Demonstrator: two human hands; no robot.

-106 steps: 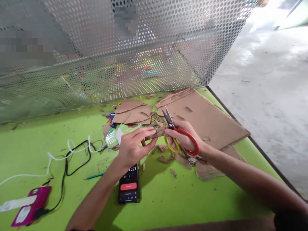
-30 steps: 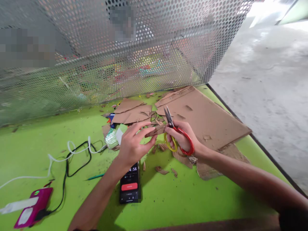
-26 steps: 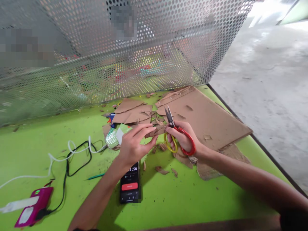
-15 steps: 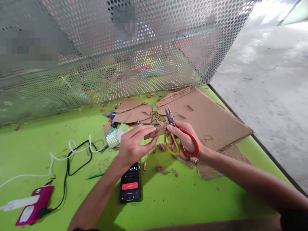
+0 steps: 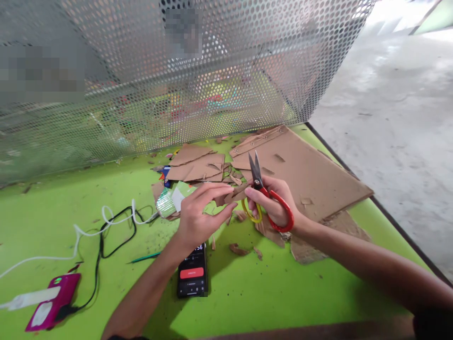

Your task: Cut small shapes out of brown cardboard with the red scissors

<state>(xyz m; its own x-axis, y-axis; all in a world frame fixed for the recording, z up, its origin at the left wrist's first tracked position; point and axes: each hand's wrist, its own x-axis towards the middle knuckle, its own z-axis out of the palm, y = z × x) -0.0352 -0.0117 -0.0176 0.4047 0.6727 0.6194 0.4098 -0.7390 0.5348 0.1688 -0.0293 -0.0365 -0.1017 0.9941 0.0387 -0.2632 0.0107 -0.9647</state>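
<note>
My right hand [image 5: 271, 203] grips a pair of scissors [image 5: 271, 196] with red and yellow handles. Their blades point up and away, slightly parted. A small brown cardboard piece [image 5: 239, 192] spans the space between my two hands. The fingers and thumb of my left hand [image 5: 205, 208] are curved around its left end, and the right thumb and fingertips meet its other end. Part of the piece is hidden behind my left fingers. Below my left hand, a dark phone [image 5: 192, 283] with a red button on its screen lies on the table.
Cardboard sheets [image 5: 300, 174] and scraps cover the far right of the green table [image 5: 116, 189]. A perforated metal panel [image 5: 226, 61] stands at the back. Left are a magenta power bank [image 5: 65, 293] with cables, a green pencil [image 5: 145, 257] and a blue glue gun [image 5: 165, 174].
The scissors have turned more upright and shifted slightly right, with the blades a little wider apart. My left hand has moved slightly right with the cardboard piece.
</note>
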